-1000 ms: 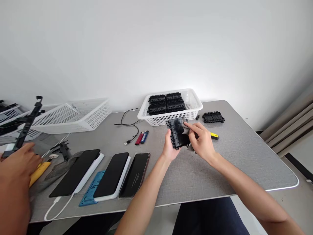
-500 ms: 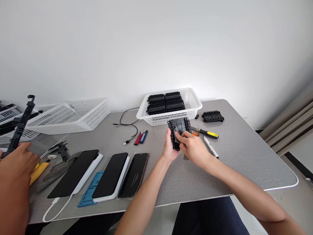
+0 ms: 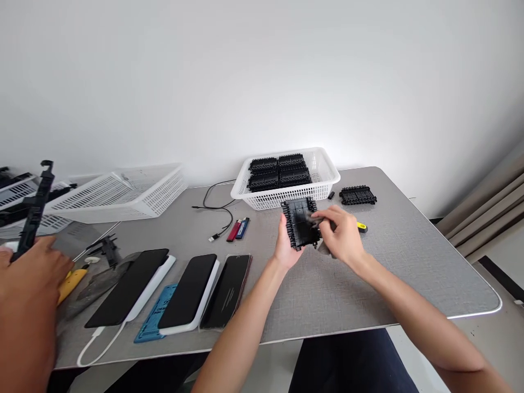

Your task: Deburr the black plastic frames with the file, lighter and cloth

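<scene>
My left hand (image 3: 284, 248) grips a black ribbed plastic part (image 3: 301, 222) by its left edge, tilted up over the grey table (image 3: 409, 262). My right hand (image 3: 343, 236) is closed on a small grey cloth (image 3: 323, 248) and presses it against the part's right side. Just behind stands a white basket (image 3: 323, 173) with several more black parts (image 3: 278, 170) stacked inside. One more black part (image 3: 357, 195) lies on the table to the basket's right. A yellow-handled screwdriver (image 3: 362, 226) shows past my right hand.
Three phones (image 3: 188, 290) lie in a row at the front left, one with a white cable. Two lighters (image 3: 238, 229) and a black USB cable (image 3: 215, 210) lie mid-table. An empty white basket (image 3: 123, 191) stands at the left. Another person's hand (image 3: 28, 273) holds a black strip (image 3: 35, 213).
My right hand slid the cloth from the part's lower middle across to its right side. The part tilted slightly. The other person's hand shifted a little.
</scene>
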The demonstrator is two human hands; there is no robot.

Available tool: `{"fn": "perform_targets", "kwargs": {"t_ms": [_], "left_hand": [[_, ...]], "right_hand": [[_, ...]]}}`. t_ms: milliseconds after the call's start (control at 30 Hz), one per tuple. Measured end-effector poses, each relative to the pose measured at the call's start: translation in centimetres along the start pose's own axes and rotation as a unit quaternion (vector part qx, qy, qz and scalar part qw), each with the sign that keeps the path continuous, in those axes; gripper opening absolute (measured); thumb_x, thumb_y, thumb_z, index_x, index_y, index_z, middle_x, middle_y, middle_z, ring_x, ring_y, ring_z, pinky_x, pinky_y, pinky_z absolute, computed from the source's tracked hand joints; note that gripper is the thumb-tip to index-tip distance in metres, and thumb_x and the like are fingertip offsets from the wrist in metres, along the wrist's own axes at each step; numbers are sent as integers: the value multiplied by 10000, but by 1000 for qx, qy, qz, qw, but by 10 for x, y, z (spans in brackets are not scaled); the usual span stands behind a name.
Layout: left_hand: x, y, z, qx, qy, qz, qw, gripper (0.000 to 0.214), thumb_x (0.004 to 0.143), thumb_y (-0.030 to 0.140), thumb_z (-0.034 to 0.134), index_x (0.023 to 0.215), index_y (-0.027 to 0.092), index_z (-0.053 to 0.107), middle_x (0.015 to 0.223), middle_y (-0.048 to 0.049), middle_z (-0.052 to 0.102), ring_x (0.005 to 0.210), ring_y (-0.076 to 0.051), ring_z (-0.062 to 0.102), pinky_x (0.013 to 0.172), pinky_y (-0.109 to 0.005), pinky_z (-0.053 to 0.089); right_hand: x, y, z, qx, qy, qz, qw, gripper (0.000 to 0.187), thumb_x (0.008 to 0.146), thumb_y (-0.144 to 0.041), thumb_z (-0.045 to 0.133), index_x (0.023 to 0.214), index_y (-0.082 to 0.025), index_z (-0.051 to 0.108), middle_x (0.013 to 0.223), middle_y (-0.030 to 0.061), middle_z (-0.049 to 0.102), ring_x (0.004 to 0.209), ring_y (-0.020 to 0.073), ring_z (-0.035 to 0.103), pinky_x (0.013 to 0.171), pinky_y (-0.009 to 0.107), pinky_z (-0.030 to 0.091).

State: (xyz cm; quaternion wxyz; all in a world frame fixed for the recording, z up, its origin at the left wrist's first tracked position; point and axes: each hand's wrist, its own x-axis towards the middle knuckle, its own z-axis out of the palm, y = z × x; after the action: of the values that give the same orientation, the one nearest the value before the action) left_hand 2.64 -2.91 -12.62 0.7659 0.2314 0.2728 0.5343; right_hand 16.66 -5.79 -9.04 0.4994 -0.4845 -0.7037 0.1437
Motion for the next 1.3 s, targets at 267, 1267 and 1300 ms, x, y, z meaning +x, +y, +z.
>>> {"fn": "perform_targets", "kwargs": {"t_ms": [267,1267,1300], "left_hand": [[-3,-16,6,-17,15,-66,998,400,959,438,408,1097,176,677,1018,-64,732,1139,-235,616,978,-356,475],[-3,-20,0,-16,12,-85,996,406,956,437,392,1072,175,679,955,-54,729,1064,-214,644,929,-322,495],[-3,-21,-2,-18,7,-77,997,402,950,441,402,1078,178,677,954,-55,729,1074,-218,640,946,-330,489]], "right_hand": [[1,5,9,-121,-55,-81,988,485,926,-152,366,1389,-206,500,1056,94,577,774,167,585,679,315,517],[-11,8,15,-134,-65,-118,982,516,916,-129,357,1401,-225,504,1071,84,606,769,148,572,612,262,469],[-11,6,15,-163,-88,-116,976,521,915,-131,351,1409,-220,494,1078,85,609,744,143,567,584,255,449]]}}
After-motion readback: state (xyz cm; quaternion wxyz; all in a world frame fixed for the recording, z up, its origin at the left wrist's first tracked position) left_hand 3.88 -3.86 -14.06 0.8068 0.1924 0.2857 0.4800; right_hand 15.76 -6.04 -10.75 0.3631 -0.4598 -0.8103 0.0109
